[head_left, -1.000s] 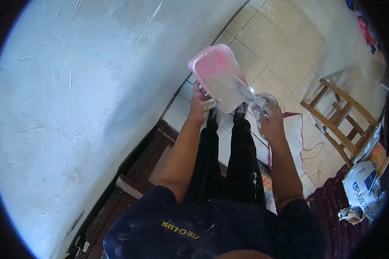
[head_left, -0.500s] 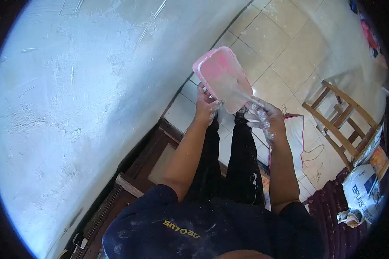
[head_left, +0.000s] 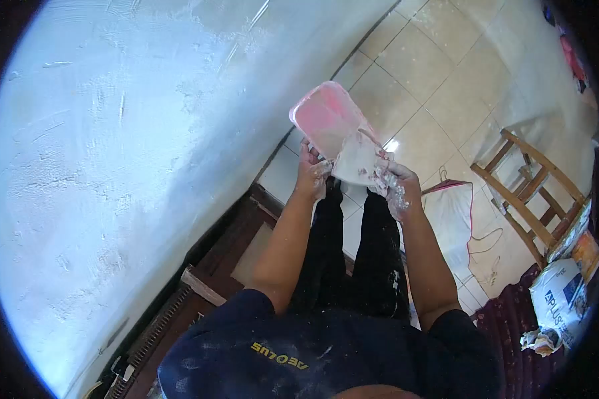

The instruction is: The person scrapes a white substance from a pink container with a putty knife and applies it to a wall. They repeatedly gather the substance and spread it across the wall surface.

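A pink plastic tub (head_left: 323, 110), smeared inside with whitish paste, is tilted in front of me above the floor. Wrapped round its left lower edge is my left hand (head_left: 313, 171), closed on it, with paste on the thumb side. My right hand (head_left: 397, 186), heavily coated with white paste, grips a flat putty scraper (head_left: 356, 159) whose pale, paste-covered blade lies over the near end of the tub. The fingers behind the blade are partly hidden.
A white-plastered wall (head_left: 113, 153) with ridges fills the left. Dark wooden furniture (head_left: 213, 266) stands against its foot. To the right are a wooden stool (head_left: 529, 189), a white sack (head_left: 449, 223), a printed bag (head_left: 558, 299) and a maroon cloth (head_left: 506, 326) on the tiled floor (head_left: 419, 73).
The scraper has turned, so its flat face now shows across the near end of the tub. My right hand has shifted slightly left, and the tub has tilted and moved a little left.
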`<state>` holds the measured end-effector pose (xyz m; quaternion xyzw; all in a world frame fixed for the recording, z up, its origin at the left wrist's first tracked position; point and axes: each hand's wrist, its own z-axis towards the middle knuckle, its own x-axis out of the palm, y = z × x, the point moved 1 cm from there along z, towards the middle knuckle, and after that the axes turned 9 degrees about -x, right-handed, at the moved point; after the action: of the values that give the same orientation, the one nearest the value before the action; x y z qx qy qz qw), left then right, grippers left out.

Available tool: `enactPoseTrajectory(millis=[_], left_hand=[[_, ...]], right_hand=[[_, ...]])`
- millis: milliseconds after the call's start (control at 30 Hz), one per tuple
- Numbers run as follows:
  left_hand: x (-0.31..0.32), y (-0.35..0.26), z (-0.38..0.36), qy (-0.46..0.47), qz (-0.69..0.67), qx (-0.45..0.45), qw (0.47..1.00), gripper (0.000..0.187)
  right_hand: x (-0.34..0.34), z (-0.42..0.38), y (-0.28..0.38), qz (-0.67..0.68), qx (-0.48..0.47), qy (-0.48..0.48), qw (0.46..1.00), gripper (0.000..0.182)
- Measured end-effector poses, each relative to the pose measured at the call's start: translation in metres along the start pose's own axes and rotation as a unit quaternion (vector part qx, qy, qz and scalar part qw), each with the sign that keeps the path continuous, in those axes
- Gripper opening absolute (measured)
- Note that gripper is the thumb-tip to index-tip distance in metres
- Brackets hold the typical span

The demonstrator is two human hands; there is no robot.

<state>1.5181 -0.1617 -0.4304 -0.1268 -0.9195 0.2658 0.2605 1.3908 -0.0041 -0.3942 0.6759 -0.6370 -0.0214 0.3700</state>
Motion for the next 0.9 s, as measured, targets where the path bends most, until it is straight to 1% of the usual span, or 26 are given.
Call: enactPoseTrajectory(millis=[67,100,133,200,233,267,333,367,400,433,467,500,533,600,633,700,733,767,800,833,867,900], left_hand=[[-0.009,-0.001,0.001,0.029,-0.095,-0.009,0.995,0.084],[-0.004,-0.009,-0.004,0.037,-0.072,-0.009,0.997,0.081],[-0.007,-0.012,-0.006,0.038,-0.068,-0.008,0.997,0.081],[-0.013,-0.017,-0.008,0.036,-0.060,-0.013,0.998,0.078],[-0.017,-0.020,-0.009,0.036,-0.055,-0.011,0.998,0.078],[-0.020,-0.022,-0.010,0.030,-0.041,-0.016,0.999,0.076],[-0.027,-0.030,-0.014,0.021,-0.024,-0.021,0.999,0.073],[-0.030,-0.035,-0.018,0.025,-0.026,-0.039,0.999,0.074],[-0.033,-0.039,-0.021,0.030,-0.030,-0.056,0.998,0.075],[-0.033,-0.041,-0.023,0.030,-0.028,-0.056,0.998,0.075],[-0.034,-0.044,-0.025,0.007,-0.034,-0.049,0.998,0.076],[-0.036,-0.045,-0.027,-0.015,-0.040,-0.042,0.998,0.079],[-0.041,-0.046,-0.027,-0.016,-0.040,-0.041,0.998,0.079],[-0.046,-0.048,-0.028,0.050,-0.029,-0.030,0.998,0.077],[-0.047,-0.050,-0.028,0.049,-0.031,-0.030,0.998,0.077],[-0.050,-0.049,-0.031,0.013,-0.025,-0.055,0.998,0.081],[-0.051,-0.048,-0.030,0.011,-0.029,-0.056,0.998,0.081],[-0.052,-0.048,-0.028,0.015,-0.018,-0.046,0.999,0.084],[-0.054,-0.047,-0.028,0.019,-0.006,-0.037,0.999,0.087],[-0.055,-0.046,-0.029,0.018,-0.010,-0.039,0.999,0.087],[-0.054,-0.045,-0.030,0.014,0.002,-0.030,0.999,0.088],[-0.053,-0.043,-0.029,0.012,0.014,-0.021,1.000,0.090]], right_hand=[[0.004,0.005,0.001,-0.046,-0.020,0.057,0.997,0.020],[0.008,0.008,0.000,-0.069,-0.064,0.084,0.992,0.036],[0.012,0.011,0.001,-0.065,-0.067,0.085,0.992,0.036],[0.023,0.015,0.007,-0.128,-0.130,0.099,0.978,0.055],[0.025,0.021,0.006,-0.136,-0.146,0.112,0.973,0.069],[0.030,0.025,0.006,-0.131,-0.147,0.113,0.974,0.069],[0.044,0.031,0.011,-0.043,-0.166,0.146,0.974,0.063],[0.051,0.035,0.014,-0.057,-0.062,0.165,0.983,0.061],[0.057,0.040,0.012,-0.054,-0.061,0.164,0.983,0.061],[0.064,0.045,0.010,-0.012,-0.065,0.191,0.979,0.060],[0.069,0.047,0.008,0.031,-0.068,0.217,0.973,0.059],[0.071,0.046,0.009,0.031,-0.067,0.218,0.973,0.059],[0.075,0.044,0.011,0.079,-0.041,0.233,0.968,0.059],[0.081,0.041,0.012,0.173,0.013,0.259,0.950,0.060],[0.077,0.042,0.010,0.171,0.015,0.260,0.950,0.060],[0.063,0.043,0.007,0.077,-0.017,0.213,0.974,0.056],[0.061,0.041,0.008,0.074,-0.014,0.213,0.974,0.056],[0.056,0.037,0.014,-0.075,-0.141,0.184,0.970,0.052],[0.058,0.028,0.022,-0.220,-0.263,0.148,0.928,0.047],[0.063,0.017,0.029,-0.223,-0.260,0.148,0.928,0.047],[0.070,0.004,0.036,-0.321,-0.274,0.114,0.899,0.040],[0.077,-0.004,0.039,-0.416,-0.286,0.078,0.860,0.033]])
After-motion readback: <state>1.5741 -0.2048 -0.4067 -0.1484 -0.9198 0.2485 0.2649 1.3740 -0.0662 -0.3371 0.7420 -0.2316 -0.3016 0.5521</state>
